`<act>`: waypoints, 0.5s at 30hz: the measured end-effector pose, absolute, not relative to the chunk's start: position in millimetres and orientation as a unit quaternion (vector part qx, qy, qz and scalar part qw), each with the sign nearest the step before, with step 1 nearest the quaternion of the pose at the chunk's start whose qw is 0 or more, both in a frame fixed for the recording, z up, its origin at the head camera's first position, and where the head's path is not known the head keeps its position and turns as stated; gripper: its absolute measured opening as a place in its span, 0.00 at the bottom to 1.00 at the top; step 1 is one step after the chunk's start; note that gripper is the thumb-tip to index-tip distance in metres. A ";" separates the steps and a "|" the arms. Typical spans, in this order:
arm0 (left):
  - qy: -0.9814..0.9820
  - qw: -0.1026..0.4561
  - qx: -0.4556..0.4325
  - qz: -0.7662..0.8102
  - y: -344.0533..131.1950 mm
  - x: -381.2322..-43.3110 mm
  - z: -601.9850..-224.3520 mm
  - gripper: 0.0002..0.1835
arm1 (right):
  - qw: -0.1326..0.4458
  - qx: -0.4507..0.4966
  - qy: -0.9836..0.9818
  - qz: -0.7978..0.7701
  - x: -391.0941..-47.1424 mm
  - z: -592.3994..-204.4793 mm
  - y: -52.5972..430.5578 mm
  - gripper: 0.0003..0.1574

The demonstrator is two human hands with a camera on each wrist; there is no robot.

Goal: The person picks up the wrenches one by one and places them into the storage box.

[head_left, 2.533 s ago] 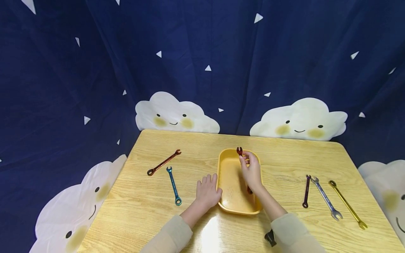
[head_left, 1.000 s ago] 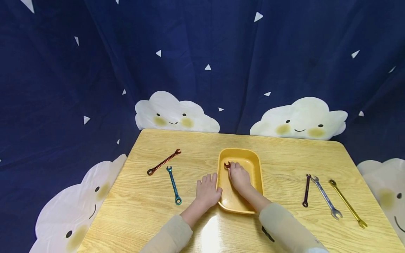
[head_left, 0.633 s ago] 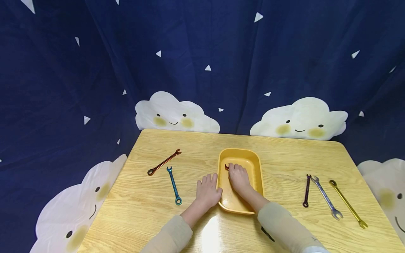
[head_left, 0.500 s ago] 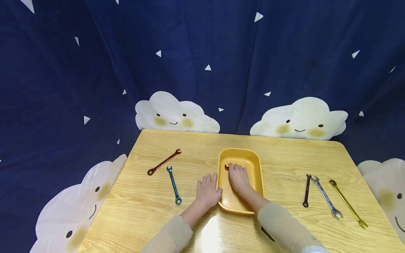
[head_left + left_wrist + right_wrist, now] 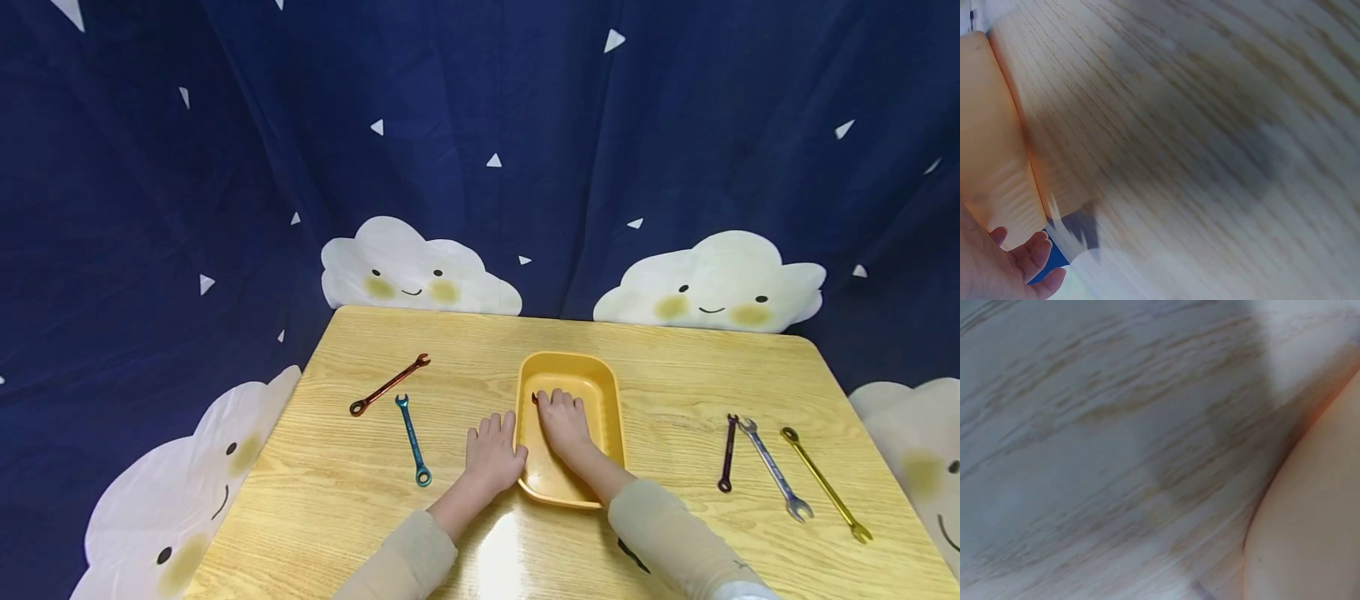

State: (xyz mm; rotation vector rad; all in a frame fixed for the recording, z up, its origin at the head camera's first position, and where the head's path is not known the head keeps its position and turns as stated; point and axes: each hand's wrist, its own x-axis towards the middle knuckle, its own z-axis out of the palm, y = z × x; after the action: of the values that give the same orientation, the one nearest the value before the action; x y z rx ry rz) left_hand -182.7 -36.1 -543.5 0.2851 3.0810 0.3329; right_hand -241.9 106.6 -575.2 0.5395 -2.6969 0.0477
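Orange-red wrench [image 5: 389, 385]: far L on table [image 5: 457, 337], slanted, untouched.
Teal wrench [image 5: 411, 440]: just R of it, also untouched.
L hand [image 5: 493, 452]: fingers straight, slightly spread, gripping nothing; thumb side looks to be against L wall of yellow tray [image 5: 558, 483], prob. steadying it.
Reddish wrench [image 5: 535, 399]: inside tray, approx. at floor level; only a tip shows, rest hidden under my R hand [image 5: 564, 423].
R hand: down in tray, fingers curled round that wrench; R wrist cam shows just table & tray's outer wall.
R sleeve [image 5: 667, 533]: small dark mark, unreadable.
Dark purple wrench [image 5: 728, 454]: on table, well R of tray.
Silver wrench [image 5: 775, 468]: beside it, can't tell if touching.
Gold wrench [image 5: 825, 483]: farthest R, slanted.
Tray count: 1 wrench in, not yet released; 5 out (2 L, 3 R), so I'd say early stage.
Wrench shanks: no brand, size no. or label legible, too small.
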 end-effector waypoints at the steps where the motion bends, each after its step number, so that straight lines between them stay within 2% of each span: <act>1: 0.990 0.013 0.093 0.109 -36.0 -182.5 -543.7 0.26 | 0.195 0.192 -0.962 0.016 -241.9 -575.5 106.9 0.12; 7: 0.989 -0.003 0.098 0.113 -35.7 -181.2 -543.3 0.25 | 0.171 0.187 -0.967 0.017 -242.5 -575.3 108.3 0.14; 15: 0.990 0.018 0.092 0.103 -35.5 -183.3 -545.1 0.26 | 0.116 0.173 -0.978 0.026 -244.0 -570.7 109.1 0.14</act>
State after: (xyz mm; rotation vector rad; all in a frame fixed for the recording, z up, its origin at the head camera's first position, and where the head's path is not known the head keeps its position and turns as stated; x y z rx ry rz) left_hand -183.3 -35.5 -545.1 0.2849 3.0755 0.3187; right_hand -244.0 109.1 -570.7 0.5072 -2.8635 0.0758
